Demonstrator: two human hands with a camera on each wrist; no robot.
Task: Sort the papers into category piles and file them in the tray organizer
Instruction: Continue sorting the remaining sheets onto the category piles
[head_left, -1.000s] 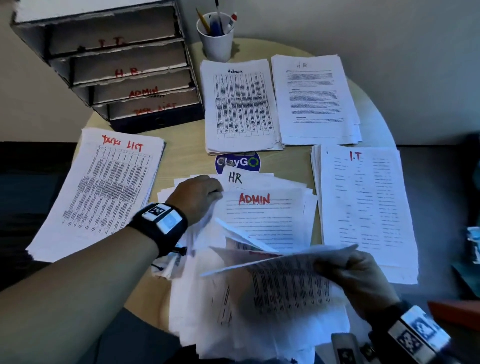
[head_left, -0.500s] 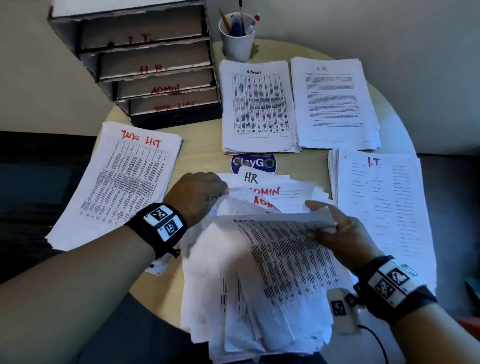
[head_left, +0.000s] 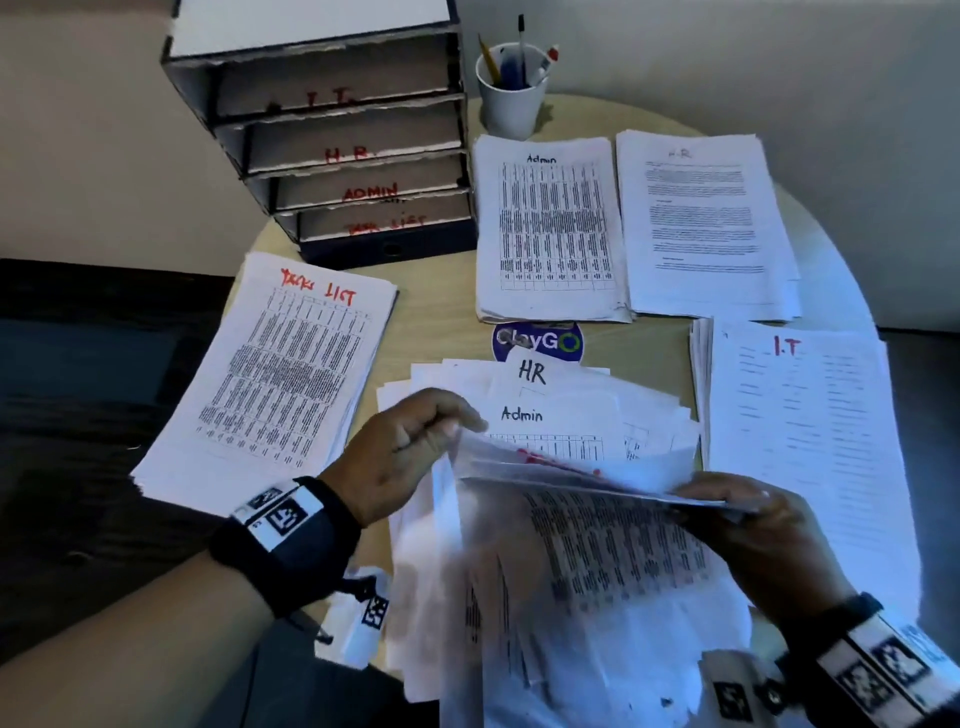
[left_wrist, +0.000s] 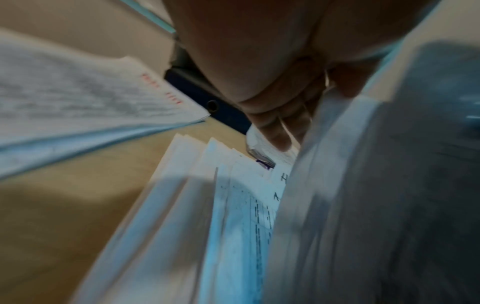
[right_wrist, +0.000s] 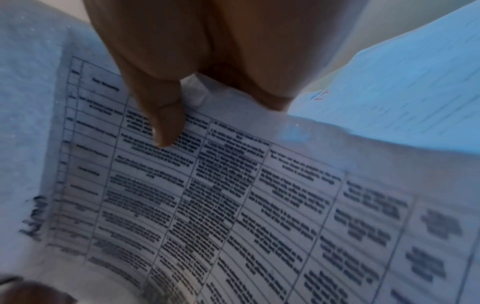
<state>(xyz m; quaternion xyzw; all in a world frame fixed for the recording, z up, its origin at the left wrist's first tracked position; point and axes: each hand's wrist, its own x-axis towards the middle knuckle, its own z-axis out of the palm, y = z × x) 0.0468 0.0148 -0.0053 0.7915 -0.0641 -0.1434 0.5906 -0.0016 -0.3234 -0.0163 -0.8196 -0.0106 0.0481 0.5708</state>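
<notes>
A loose unsorted pile of papers (head_left: 571, 597) lies at the table's near edge. Both hands hold a few sheets (head_left: 582, 475) lifted off it, one with red writing. My left hand (head_left: 457, 428) pinches their left corner. My right hand (head_left: 727, 499) grips their right edge, its thumb (right_wrist: 166, 127) pressed on a printed table sheet (right_wrist: 233, 205). Uncovered beneath lie a sheet marked "Admin" (head_left: 524, 415) and one marked "HR" (head_left: 532, 371). The tray organizer (head_left: 337, 135), labelled I.T., H.R., ADMIN and TASK LIST, stands at the back left.
Sorted piles surround the loose one: Task List pile (head_left: 280, 374) at left, Admin pile (head_left: 550, 228) and HR pile (head_left: 706, 223) at the back, I.T. pile (head_left: 800, 426) at right. A white cup of pens (head_left: 511, 88) stands beside the organizer. A round sticker (head_left: 537, 340) marks the table's middle.
My right hand has swung the table sheet over and now lifts it with the red-marked sheets. My left hand has taken hold of their left corner. A black "Admin" sheet has come into sight.
</notes>
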